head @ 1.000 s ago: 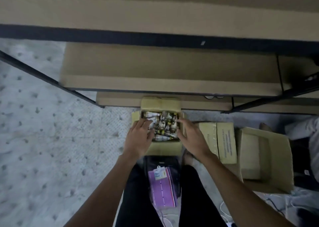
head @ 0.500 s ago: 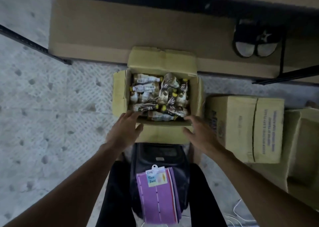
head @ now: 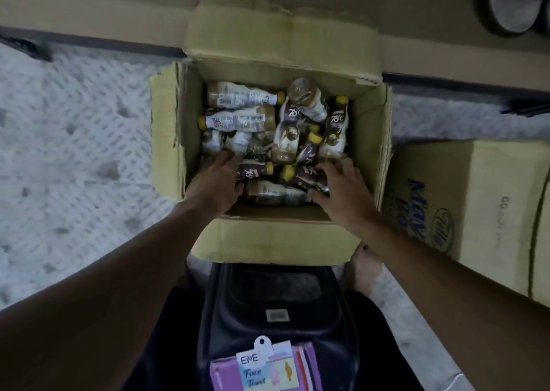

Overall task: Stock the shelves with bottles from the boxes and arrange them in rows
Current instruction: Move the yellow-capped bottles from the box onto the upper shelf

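By your knees sits a black bag (head: 276, 295) with a purple towel pack (head: 300, 372) tagged "ENE" on it. Dark shoes (head: 512, 9) lie top right, and pale patterned floor (head: 74, 152) spreads left.

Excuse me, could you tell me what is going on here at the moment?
A person is reaching with both hands into an open cardboard box on the floor, in front of a low shelf. The box is full of small bottles lying in a jumble. The left hand and the right hand are in among the nearest ones; whether either holds one yet is hard to tell. A closed box sits to the right.
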